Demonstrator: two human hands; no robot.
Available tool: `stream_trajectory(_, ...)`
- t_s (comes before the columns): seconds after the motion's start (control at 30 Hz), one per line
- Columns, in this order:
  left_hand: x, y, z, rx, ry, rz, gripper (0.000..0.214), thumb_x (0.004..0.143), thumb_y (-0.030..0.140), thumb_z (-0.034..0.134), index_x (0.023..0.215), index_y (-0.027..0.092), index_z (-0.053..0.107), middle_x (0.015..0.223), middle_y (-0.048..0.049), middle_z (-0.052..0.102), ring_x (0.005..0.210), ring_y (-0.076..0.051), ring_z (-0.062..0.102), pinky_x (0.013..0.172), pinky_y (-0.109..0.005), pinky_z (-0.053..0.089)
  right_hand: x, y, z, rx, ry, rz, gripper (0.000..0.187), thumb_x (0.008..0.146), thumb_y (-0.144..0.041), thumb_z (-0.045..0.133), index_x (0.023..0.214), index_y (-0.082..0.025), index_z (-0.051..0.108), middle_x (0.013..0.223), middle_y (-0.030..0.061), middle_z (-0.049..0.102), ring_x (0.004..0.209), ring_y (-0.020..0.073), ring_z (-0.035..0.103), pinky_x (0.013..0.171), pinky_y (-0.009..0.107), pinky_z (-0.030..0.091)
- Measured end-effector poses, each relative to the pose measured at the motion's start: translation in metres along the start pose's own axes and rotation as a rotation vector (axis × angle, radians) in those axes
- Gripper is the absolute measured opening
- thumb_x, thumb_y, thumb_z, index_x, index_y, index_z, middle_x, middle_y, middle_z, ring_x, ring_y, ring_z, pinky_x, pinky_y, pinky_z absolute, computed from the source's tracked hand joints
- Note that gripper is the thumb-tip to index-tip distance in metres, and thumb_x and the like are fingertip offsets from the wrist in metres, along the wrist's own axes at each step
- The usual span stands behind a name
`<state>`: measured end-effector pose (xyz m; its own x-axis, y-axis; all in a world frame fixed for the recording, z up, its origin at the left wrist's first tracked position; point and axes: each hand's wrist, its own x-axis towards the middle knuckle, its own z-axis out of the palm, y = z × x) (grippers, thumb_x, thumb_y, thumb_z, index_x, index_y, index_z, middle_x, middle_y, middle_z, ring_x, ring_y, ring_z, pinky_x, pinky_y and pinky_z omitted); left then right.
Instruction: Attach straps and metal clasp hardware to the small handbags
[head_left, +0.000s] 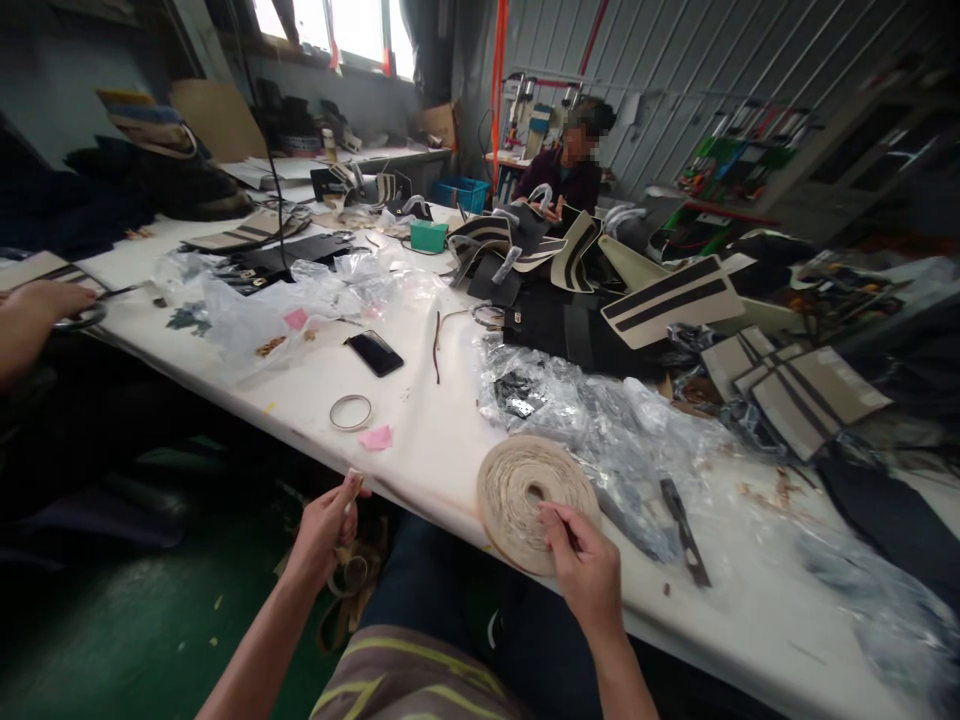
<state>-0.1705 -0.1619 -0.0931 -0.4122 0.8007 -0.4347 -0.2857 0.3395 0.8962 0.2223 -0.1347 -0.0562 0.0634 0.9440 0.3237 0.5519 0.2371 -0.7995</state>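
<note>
A wide flat roll of coiled cream strip point(499, 490) lies at the table's front edge, slightly overhanging it. Over its centre hole is my right hand point(589, 565), thumb and fingers pinched together; whatever is between them is hidden. Left of the roll, just off the table edge, my left hand point(326, 530) is closed in a pinch. A small pale bit shows at its thumb tip, too small to name. Nearest to that hand are a pink scrap point(376, 438) and a thin ring-shaped roll of tape point(350, 412) on the white table point(442, 440).
A phone point(373, 353) and crumpled clear plastic point(570, 400) lie on the table. A dark flat tool point(685, 535) rests right of the roll. Striped bag pieces point(675, 300) are piled behind. At far left, another person's hand point(45, 305) holds scissors point(84, 318); a co-worker point(559, 180) sits opposite.
</note>
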Motion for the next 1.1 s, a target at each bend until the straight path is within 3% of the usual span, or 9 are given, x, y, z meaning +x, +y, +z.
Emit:
stream_trajectory(0.3,0.015,-0.005,-0.007,0.073,-0.011,0.030,0.061,0.081,0.075,0.087,0.087,0.015,0.077,0.051,0.0079,0.039,0.045,-0.007,0.030,0.043,-0.019,0.026,0.000,-0.001,0.001,-0.017,0.013,-0.015,0.034,0.108,-0.052,0.069,0.109,-0.024,0.088,0.093,0.0088,0.086,0.077,0.0250,0.079,0.073,0.033,0.065)
stream_trajectory(0.53,0.030,-0.009,-0.001,0.163,-0.026,0.035,0.068,0.081,0.083,0.082,0.084,0.015,0.078,0.050,0.0048,0.045,0.044,-0.010,0.035,0.044,-0.022,0.027,0.000,0.001,0.002,-0.009,0.000,-0.019,0.031,0.109,-0.049,0.069,0.111,-0.024,0.087,0.095,0.0081,0.086,0.078,0.0248,0.080,0.076,0.034,0.065)
stream_trajectory(0.67,0.031,-0.003,-0.009,0.345,-0.031,0.077,0.074,0.082,0.090,0.073,0.083,0.016,0.079,0.061,-0.0056,0.065,0.051,-0.019,0.053,0.050,-0.028,0.038,0.000,0.001,0.003,-0.026,0.010,-0.025,0.031,0.109,-0.050,0.070,0.111,-0.024,0.087,0.095,0.0080,0.086,0.079,0.0252,0.080,0.080,0.035,0.066)
stream_trajectory(0.73,0.028,0.002,-0.017,0.582,-0.004,0.171,0.073,0.085,0.090,0.068,0.081,0.018,0.079,0.076,-0.0126,0.076,0.065,-0.027,0.065,0.058,-0.032,0.044,0.000,0.002,0.002,-0.035,0.006,-0.024,0.031,0.109,-0.050,0.070,0.111,-0.025,0.087,0.094,0.0076,0.086,0.079,0.0256,0.080,0.080,0.035,0.066)
stream_trajectory(0.8,0.023,0.009,-0.024,0.855,0.103,0.347,0.067,0.092,0.085,0.065,0.084,0.019,0.079,0.093,-0.0156,0.081,0.082,-0.033,0.072,0.068,-0.036,0.048,-0.001,0.003,0.002,-0.043,0.000,-0.024,0.031,0.109,-0.049,0.069,0.111,-0.025,0.087,0.094,0.0076,0.086,0.081,0.0260,0.080,0.079,0.035,0.065)
stream_trajectory(0.9,0.018,0.023,-0.024,1.033,0.265,0.684,0.049,0.106,0.065,0.061,0.108,0.020,0.079,0.114,-0.0149,0.079,0.098,-0.034,0.072,0.084,-0.040,0.051,-0.001,0.005,0.004,-0.049,-0.007,-0.028,0.031,0.109,-0.049,0.069,0.110,-0.025,0.087,0.097,0.0081,0.086,0.082,0.0263,0.080,0.078,0.035,0.065)
stream_trajectory(1.0,0.025,0.039,-0.011,1.008,0.187,0.901,0.039,0.112,0.047,0.056,0.134,0.021,0.075,0.120,-0.0130,0.074,0.102,-0.031,0.071,0.092,-0.040,0.053,0.000,0.003,0.007,-0.055,0.012,-0.038,0.031,0.109,-0.050,0.069,0.109,-0.025,0.088,0.098,0.0084,0.086,0.082,0.0262,0.080,0.079,0.035,0.065)
stream_trajectory(1.1,0.043,0.052,0.002,1.066,0.048,0.995,0.034,0.112,0.039,0.057,0.133,0.023,0.079,0.117,-0.0115,0.072,0.102,-0.030,0.070,0.093,-0.041,0.053,0.000,0.000,0.006,-0.054,0.022,-0.042,0.032,0.109,-0.050,0.069,0.109,-0.025,0.088,0.095,0.0078,0.086,0.080,0.0259,0.080,0.079,0.035,0.065)
